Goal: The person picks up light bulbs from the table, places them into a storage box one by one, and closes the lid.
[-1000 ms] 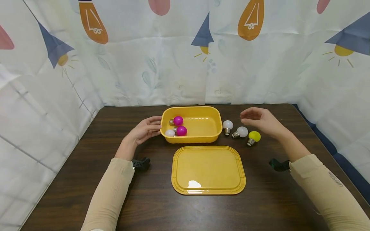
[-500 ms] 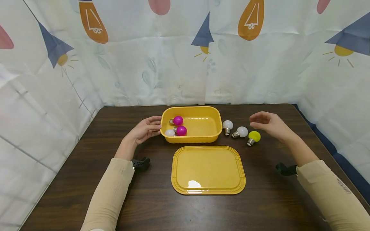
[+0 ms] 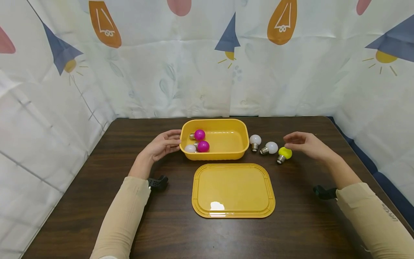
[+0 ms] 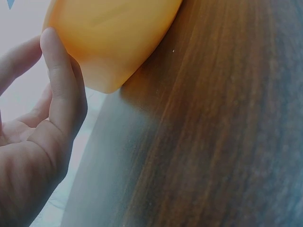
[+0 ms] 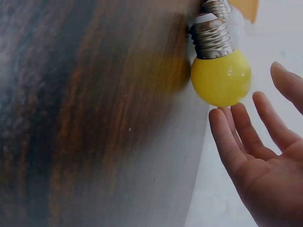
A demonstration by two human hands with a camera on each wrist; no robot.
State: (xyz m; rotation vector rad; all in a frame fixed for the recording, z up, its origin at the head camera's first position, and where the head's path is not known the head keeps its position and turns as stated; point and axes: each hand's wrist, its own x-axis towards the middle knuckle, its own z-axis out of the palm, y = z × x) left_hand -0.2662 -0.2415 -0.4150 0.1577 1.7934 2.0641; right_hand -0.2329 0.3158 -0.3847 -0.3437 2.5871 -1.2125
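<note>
Left of centre, my left hand (image 3: 161, 145) touches the end of a yellow plastic box (image 3: 228, 142) with extended fingers; the left wrist view shows the thumb (image 4: 57, 56) against its outer wall. Inside the box lie a magenta light bulb (image 3: 199, 135), a second magenta bulb (image 3: 203, 146) and a white bulb (image 3: 190, 148). My right hand (image 3: 307, 144) holds nothing, its fingers loosely bent. In the right wrist view its fingertips are right at the round end of a yellow light bulb (image 5: 221, 78), which lies on the table with a metal screw base.
Between box and yellow bulb lie a white bulb (image 3: 255, 139) and another white bulb (image 3: 272, 147). A flat yellow lid (image 3: 233, 190) sits in front of the box on the dark wooden table (image 3: 161, 230). A printed curtain (image 3: 200, 72) hangs behind.
My right hand has moved right and slightly down, from above the white bulbs to beside the yellow bulb. The left hand, box and bulbs have stayed in place.
</note>
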